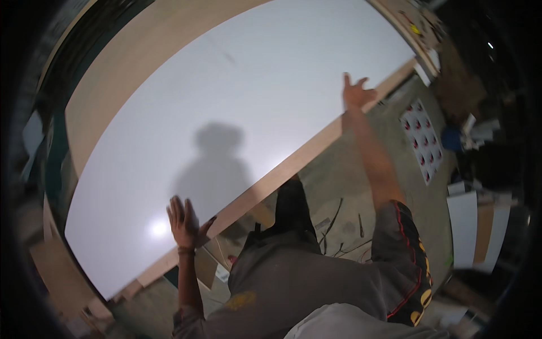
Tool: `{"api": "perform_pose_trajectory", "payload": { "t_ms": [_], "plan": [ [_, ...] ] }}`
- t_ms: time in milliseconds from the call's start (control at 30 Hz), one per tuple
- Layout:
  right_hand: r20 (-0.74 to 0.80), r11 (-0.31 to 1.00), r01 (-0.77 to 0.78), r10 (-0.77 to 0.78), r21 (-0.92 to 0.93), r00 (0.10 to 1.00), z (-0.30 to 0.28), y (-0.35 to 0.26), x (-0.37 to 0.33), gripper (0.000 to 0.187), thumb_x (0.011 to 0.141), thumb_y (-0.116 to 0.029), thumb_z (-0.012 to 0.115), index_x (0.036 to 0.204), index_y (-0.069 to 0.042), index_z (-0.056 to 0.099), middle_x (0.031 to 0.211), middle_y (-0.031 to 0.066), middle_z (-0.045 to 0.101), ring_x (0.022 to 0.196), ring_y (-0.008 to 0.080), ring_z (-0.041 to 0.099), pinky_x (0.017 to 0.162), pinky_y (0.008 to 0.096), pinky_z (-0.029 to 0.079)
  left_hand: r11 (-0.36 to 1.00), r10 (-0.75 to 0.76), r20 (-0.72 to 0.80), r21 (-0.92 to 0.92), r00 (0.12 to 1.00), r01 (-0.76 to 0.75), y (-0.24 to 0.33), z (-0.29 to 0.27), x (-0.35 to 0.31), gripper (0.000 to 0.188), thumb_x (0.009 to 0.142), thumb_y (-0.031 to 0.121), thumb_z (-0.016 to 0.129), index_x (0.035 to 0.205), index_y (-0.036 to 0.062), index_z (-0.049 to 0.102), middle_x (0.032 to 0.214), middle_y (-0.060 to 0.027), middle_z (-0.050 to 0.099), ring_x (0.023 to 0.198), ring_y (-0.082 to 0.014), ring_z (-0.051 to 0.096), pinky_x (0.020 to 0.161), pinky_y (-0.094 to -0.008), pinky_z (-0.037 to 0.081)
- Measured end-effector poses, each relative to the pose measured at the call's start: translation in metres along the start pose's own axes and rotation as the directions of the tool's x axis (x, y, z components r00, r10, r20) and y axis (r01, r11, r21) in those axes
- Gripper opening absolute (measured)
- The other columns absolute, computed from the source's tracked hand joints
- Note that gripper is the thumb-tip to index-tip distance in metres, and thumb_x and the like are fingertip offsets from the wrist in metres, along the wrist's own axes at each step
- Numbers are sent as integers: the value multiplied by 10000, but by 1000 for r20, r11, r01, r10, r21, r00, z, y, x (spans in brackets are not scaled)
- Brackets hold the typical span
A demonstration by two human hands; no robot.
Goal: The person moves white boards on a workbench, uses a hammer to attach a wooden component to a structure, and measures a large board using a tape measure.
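A large glossy white sheet (243,85) lies over a light wooden board (293,161), whose strip shows along the near edge. My left hand (183,226) rests near the sheet's lower left edge, fingers stretched out on the white surface and thumb out toward the wooden strip. Farther right, my right hand (357,95) is spread over the sheet close to the same near edge; whether it touches is hard to tell. Neither hand holds anything. My body's shadow falls on the sheet between them.
A printed sheet with repeated red and black figures (422,141) lies on the floor (389,231) at the right. White and brown panels (479,229) stand beyond it. Thin dark cables or strips (334,223) lie by my legs. A yellow item (414,28) sits at the far right corner.
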State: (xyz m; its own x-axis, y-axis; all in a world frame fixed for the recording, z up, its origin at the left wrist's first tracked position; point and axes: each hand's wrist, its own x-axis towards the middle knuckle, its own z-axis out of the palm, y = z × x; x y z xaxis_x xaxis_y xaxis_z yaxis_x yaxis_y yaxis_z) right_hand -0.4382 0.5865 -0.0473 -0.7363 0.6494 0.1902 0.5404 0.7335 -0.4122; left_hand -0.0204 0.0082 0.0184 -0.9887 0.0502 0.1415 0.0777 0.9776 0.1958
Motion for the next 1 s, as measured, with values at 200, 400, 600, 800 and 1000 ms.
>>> {"api": "perform_pose_trajectory", "payload": {
  "t_ms": [200,400,600,800,1000],
  "plan": [
    [67,1000,24,-24,-1,997,-8,3,-26,1073,924,-784,397,1598,16,159,1504,546,38,1475,619,-49,1176,679,-71,997,-52,59,55,997,48,5,-2,-32,1067,681,616,827,1525,102,425,1607,-272,307,1495,-447,285,1217,-592,227],
    [76,999,21,-24,38,997,-11,6,-22,1071,925,-780,400,1600,14,151,1495,552,50,1472,618,-67,1165,695,-79,996,-54,49,69,997,51,17,-4,-27,1071,667,573,860,1493,30,447,1574,-308,338,1471,-467,324,1196,-604,265],
    [76,1000,10,-12,22,997,-7,-1,-18,1082,915,-794,392,1603,6,151,1495,551,65,1471,620,-52,1164,699,-65,993,-84,26,89,996,82,11,6,-32,1130,591,509,923,1534,120,435,1608,-258,313,1504,-404,295,1228,-568,235],
    [86,1000,11,-12,16,996,-2,-1,-23,1078,917,-795,381,1605,0,145,1508,539,62,1469,629,-32,1163,705,-61,994,-76,-9,77,997,76,11,7,-40,1102,575,466,943,1505,102,478,1603,-257,326,1499,-392,313,1227,-557,244],
    [-84,1000,1,-1,-2,996,5,23,11,1091,879,-858,370,1626,-90,163,1529,509,88,1475,622,16,1166,720,-1,999,-40,-57,-24,998,39,30,21,-22,1093,601,415,934,1517,62,452,1615,-254,307,1499,-415,295,1235,-550,222]
  ]
}}
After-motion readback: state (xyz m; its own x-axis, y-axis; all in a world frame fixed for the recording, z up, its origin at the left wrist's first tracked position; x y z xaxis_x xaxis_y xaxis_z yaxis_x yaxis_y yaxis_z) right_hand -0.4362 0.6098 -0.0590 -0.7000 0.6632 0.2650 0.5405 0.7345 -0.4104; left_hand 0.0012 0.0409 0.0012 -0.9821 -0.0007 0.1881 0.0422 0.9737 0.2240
